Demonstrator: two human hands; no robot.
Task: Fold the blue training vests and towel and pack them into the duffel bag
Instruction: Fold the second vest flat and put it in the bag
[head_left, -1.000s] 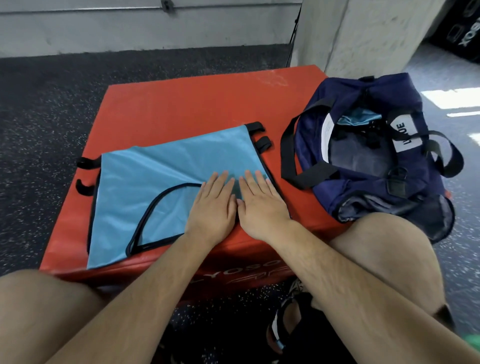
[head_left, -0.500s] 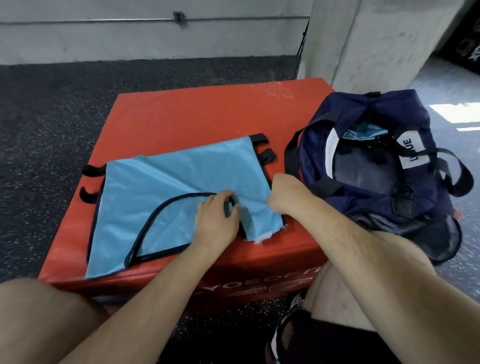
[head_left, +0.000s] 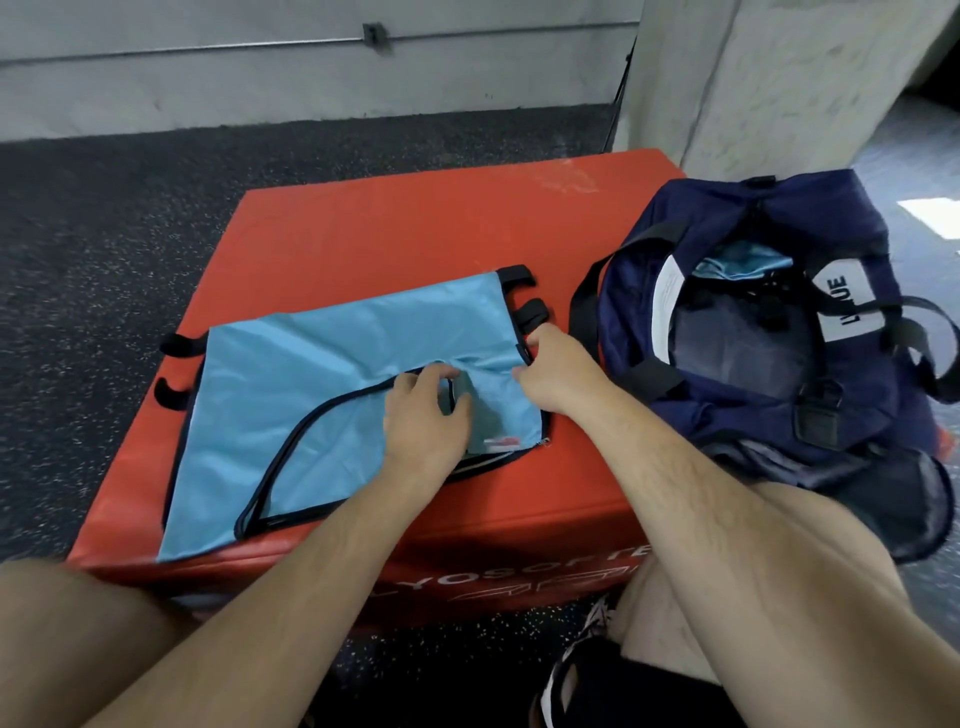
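1. Step in hand, as I judge it: starting a fold on the light blue training vest of thin, shiny fabric (head_left: 311, 374), with the end nearest the navy duffel bag (head_left: 727, 415) being gathered up.
2. The left hand (head_left: 421, 415) has its fingers curled and pinches a raised ridge of the vest's cloth, near the bag.
3. The right hand (head_left: 550, 374) is closed on the vest's edge closest to the bag, just beside the black strap loops (head_left: 530, 312). Its fingertips are partly hidden, so I cannot tell how deep the grip goes.
4. The vest lies spread on the red padded bench (head_left: 415, 234), beside the bag and not touching it. It is mostly flat, wrinkled only where the hands hold it.
5. It has black trim, a curved black-edged opening, and a small red-and-white label (head_left: 501, 441) at the near corner on the bag's side.
6. The bag sits open-mouthed on the same bench, with some light blue cloth (head_left: 737, 265) already inside.
7. The next move probably calls for lifting both pinched points together and carrying them away from the bag, keeping the slippery cloth's edges aligned.
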